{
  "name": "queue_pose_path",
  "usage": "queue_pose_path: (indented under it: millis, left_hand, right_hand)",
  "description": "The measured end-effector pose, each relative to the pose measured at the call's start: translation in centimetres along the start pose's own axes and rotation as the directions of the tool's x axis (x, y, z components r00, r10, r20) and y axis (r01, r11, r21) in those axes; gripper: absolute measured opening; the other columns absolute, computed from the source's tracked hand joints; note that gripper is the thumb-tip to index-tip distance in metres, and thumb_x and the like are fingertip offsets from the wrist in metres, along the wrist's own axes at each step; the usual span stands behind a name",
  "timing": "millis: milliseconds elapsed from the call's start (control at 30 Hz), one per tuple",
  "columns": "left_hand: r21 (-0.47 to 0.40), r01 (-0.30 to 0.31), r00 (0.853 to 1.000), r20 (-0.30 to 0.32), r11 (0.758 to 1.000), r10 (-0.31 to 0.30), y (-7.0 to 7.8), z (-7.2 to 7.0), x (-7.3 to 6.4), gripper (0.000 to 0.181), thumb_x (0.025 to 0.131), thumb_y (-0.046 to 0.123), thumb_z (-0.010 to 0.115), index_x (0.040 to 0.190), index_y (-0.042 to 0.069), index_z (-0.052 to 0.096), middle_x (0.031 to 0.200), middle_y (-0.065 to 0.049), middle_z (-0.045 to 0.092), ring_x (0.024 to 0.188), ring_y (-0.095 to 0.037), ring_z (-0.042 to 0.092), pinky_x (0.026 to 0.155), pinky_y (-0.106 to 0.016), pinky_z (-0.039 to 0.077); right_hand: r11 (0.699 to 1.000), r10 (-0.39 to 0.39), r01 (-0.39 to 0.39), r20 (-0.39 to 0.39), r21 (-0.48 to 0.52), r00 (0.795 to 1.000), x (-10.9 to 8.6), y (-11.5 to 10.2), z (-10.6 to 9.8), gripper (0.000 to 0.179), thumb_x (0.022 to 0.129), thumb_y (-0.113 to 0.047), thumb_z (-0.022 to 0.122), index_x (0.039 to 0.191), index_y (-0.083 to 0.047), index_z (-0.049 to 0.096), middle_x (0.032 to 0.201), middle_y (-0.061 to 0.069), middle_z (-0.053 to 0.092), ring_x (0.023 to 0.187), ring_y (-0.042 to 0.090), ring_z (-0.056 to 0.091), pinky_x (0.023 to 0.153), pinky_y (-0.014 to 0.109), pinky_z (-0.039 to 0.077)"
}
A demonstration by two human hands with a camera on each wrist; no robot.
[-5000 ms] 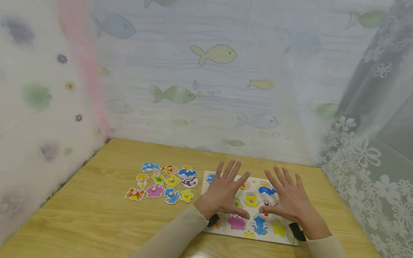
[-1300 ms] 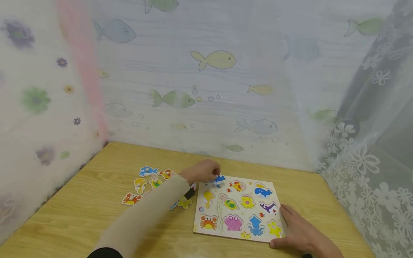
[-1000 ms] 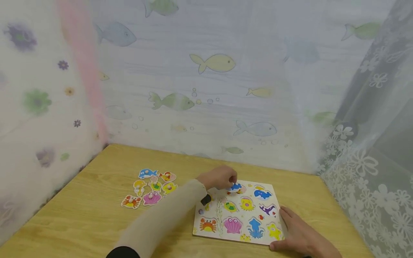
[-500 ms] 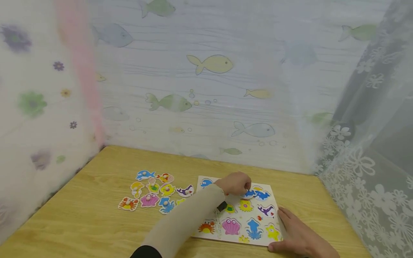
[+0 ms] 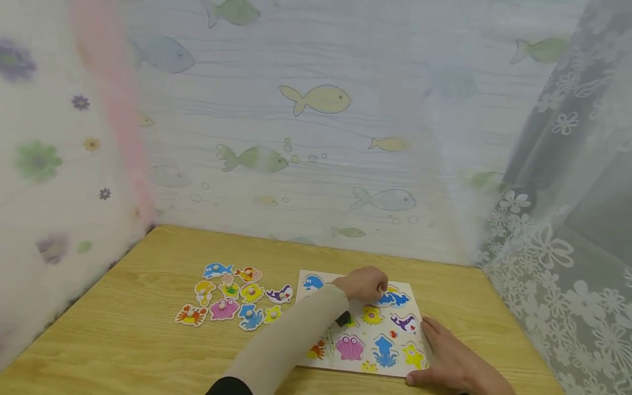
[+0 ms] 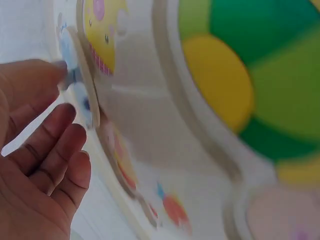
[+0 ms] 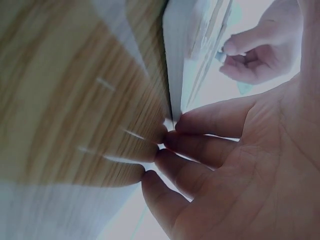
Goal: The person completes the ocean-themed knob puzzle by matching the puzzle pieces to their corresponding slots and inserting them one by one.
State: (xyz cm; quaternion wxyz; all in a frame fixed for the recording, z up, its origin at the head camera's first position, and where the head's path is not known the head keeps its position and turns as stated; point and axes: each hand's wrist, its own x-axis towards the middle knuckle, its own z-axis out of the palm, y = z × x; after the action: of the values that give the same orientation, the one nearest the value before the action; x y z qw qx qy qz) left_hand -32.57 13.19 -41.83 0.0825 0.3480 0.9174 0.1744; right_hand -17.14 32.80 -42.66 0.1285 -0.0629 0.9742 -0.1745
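Observation:
My left hand (image 5: 362,284) is over the upper right of a white sea-animal puzzle board (image 5: 375,330), its thumb and index finger pinching the knob of a blue whale puzzle piece (image 6: 80,75). In the left wrist view the piece is tilted against the board, the other fingers loosely bent. It partly overlaps the printed whale recess (image 5: 402,299). At the board's right edge my right hand (image 5: 451,356) lies with fingers extended, fingertips touching the edge and table in the right wrist view. My left forearm hides part of the board's left side.
Left of the board, several knobbed puzzle pieces lie loose on the wooden table (image 5: 123,340), among them a crab (image 5: 191,315), a pink shell (image 5: 224,309), a blue squid (image 5: 250,317) and a purple orca (image 5: 280,294). Fish-printed curtains (image 5: 316,137) surround the table.
Both hands were spread over the board at first. Since then my left hand has taken the whale piece and carried it rightward across the board; my right hand has settled at the right edge.

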Motion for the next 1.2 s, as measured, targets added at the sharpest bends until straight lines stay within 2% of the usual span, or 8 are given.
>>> queue_pose_path:
  millis: [133, 300, 533, 733, 900, 1000, 1200]
  left_hand:
    - [0.026, -0.035, 0.999, 0.007, 0.999, 0.035, -0.8, -0.4, -0.5, 0.033, 0.081, 0.032, 0.076, 0.112, 0.021, 0.069, 0.102, 0.011, 0.061, 0.091, -0.006, 0.054, 0.083, -0.023, 0.046]
    - [0.047, -0.014, 1.000, 0.027, 0.999, 0.013, -1.3, -0.2, -0.8, 0.047, 0.076, 0.040, 0.079, 0.119, 0.024, 0.068, 0.108, 0.012, 0.059, 0.097, -0.005, 0.051, 0.088, -0.023, 0.044]
    - [0.033, 0.050, 0.998, 0.023, 0.998, -0.051, -0.2, 0.1, -0.8, 0.042, 0.077, 0.041, 0.078, 0.115, 0.025, 0.070, 0.103, 0.013, 0.056, 0.097, -0.006, 0.049, 0.089, -0.025, 0.042]
    - [0.090, -0.007, 1.000, -0.003, 0.996, 0.007, 0.8, 0.2, -0.3, 0.034, 0.079, 0.042, 0.076, 0.106, 0.022, 0.072, 0.096, 0.011, 0.057, 0.091, -0.006, 0.049, 0.083, -0.023, 0.042]
    - [0.099, 0.006, 1.000, -0.023, 0.995, -0.004, 1.3, 0.7, 0.5, 0.024, 0.079, 0.042, 0.075, 0.088, 0.021, 0.070, 0.086, 0.010, 0.051, 0.083, -0.007, 0.045, 0.070, -0.022, 0.039]
    - [0.097, 0.028, 0.999, -0.034, 0.995, -0.025, 1.5, 0.9, 0.6, 0.025, 0.078, 0.043, 0.076, 0.089, 0.021, 0.071, 0.087, 0.010, 0.050, 0.082, -0.007, 0.044, 0.068, -0.022, 0.040]
    - [0.106, 0.081, 0.996, -0.040, 0.991, -0.077, 2.0, 1.0, 0.6, 0.035, 0.076, 0.047, 0.077, 0.101, 0.023, 0.073, 0.092, 0.011, 0.052, 0.084, -0.007, 0.045, 0.076, -0.022, 0.042]
  right_hand:
    - [0.999, 0.045, -0.045, 0.029, 0.025, 0.999, -0.2, 0.0, 0.1, 0.126, 0.062, -0.071, 0.072, 0.147, 0.008, 0.022, 0.149, 0.026, 0.025, 0.130, 0.043, 0.034, 0.099, 0.062, 0.031]
    - [0.998, 0.054, -0.055, 0.050, 0.022, 0.997, -0.2, 0.2, 0.2, 0.124, 0.064, -0.070, 0.071, 0.147, 0.008, 0.021, 0.149, 0.027, 0.024, 0.130, 0.044, 0.034, 0.099, 0.063, 0.031]
    - [0.999, 0.033, -0.035, 0.055, 0.034, 0.998, -0.2, 0.4, 0.1, 0.120, 0.068, -0.068, 0.070, 0.147, 0.007, 0.021, 0.149, 0.027, 0.024, 0.131, 0.043, 0.033, 0.098, 0.061, 0.033]
    - [1.000, 0.001, -0.002, 0.036, 0.020, 0.999, -0.2, 0.4, 0.0, 0.119, 0.069, -0.068, 0.069, 0.146, 0.010, 0.021, 0.148, 0.029, 0.024, 0.131, 0.045, 0.033, 0.098, 0.061, 0.033]
    - [1.000, 0.003, -0.003, 0.030, 0.018, 1.000, -0.1, 0.3, 0.0, 0.120, 0.069, -0.068, 0.069, 0.146, 0.010, 0.022, 0.148, 0.028, 0.025, 0.130, 0.045, 0.034, 0.098, 0.062, 0.033]
    - [1.000, 0.009, -0.009, 0.030, 0.017, 1.000, -0.1, 0.3, 0.0, 0.121, 0.068, -0.069, 0.070, 0.146, 0.010, 0.022, 0.148, 0.028, 0.025, 0.130, 0.044, 0.034, 0.098, 0.062, 0.032]
    - [1.000, 0.009, -0.009, 0.033, 0.015, 0.999, 0.0, 0.2, 0.1, 0.123, 0.066, -0.069, 0.070, 0.146, 0.010, 0.022, 0.148, 0.028, 0.025, 0.130, 0.044, 0.034, 0.099, 0.063, 0.031]
